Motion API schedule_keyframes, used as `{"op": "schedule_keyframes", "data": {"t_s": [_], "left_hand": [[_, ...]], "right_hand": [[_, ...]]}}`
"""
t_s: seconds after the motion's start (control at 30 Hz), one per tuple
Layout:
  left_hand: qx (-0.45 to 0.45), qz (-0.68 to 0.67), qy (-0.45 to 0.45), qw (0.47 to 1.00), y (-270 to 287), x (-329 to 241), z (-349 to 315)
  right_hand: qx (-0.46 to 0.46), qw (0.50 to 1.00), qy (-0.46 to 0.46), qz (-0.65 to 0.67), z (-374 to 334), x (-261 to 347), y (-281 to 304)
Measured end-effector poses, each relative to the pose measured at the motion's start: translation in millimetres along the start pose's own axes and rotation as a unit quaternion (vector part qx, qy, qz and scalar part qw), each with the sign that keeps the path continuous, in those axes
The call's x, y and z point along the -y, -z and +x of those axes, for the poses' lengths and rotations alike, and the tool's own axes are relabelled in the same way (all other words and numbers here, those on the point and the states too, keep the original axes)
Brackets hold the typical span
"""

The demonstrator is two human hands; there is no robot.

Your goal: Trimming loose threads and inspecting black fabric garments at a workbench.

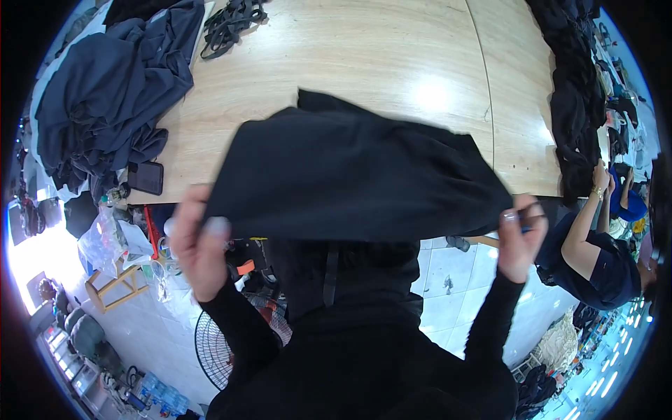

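A piece of black fabric (364, 175) stretches between my two hands over the near edge of the wooden table (378, 52). My left hand (200, 241) pinches its left near corner, the thumb on top. At the opposite corner, my right hand (521, 234) grips the fabric between thumb and fingers. The far side of the cloth lies over the tabletop, with one pointed flap sticking up at the upper left. Its outline is slightly blurred.
A heap of dark navy cloth (115, 91) covers the table's left, a phone (145, 178) beside it. Black straps (232, 24) lie at the back. Dark fabric (575, 98) runs along the right edge, where another person's arm (586, 217) reaches. Below stand a fan (213, 343) and a wooden stool (115, 287).
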State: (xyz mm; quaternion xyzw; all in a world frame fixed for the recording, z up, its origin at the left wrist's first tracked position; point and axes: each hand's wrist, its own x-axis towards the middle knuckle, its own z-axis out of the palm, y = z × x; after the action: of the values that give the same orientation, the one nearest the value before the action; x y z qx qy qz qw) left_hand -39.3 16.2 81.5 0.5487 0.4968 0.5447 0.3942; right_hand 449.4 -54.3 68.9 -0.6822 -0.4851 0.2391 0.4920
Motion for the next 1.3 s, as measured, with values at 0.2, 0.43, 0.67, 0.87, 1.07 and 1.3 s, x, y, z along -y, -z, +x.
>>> {"op": "schedule_keyframes", "data": {"t_s": [0.2,0.43,0.67,0.87,1.07,1.3], "left_hand": [[-0.243,-0.016,-0.073,0.967,-24.8,-41.4,104.5],[-0.125,0.051,0.034,0.99,-46.0,97.2,73.4],[0.019,0.273,0.003,0.962,-71.6,106.8,0.3],[0.036,0.538,-0.05,0.841,-75.3,140.3,35.1],[0.035,0.613,-0.031,0.788,-85.1,134.0,42.9],[0.036,0.623,-0.024,0.781,-85.8,134.8,43.5]], "right_hand": [[-0.059,0.99,0.124,0.033,113.0,91.3,-53.4],[0.04,0.998,0.057,-0.005,116.3,-12.6,-101.8],[-0.053,0.991,-0.042,-0.118,33.7,-59.3,-117.0],[-0.106,0.98,0.034,-0.164,45.6,-84.5,-146.0],[-0.195,0.949,0.112,-0.223,40.0,-87.3,-154.4],[-0.205,0.949,0.092,-0.221,42.0,-86.0,-155.9]]}}
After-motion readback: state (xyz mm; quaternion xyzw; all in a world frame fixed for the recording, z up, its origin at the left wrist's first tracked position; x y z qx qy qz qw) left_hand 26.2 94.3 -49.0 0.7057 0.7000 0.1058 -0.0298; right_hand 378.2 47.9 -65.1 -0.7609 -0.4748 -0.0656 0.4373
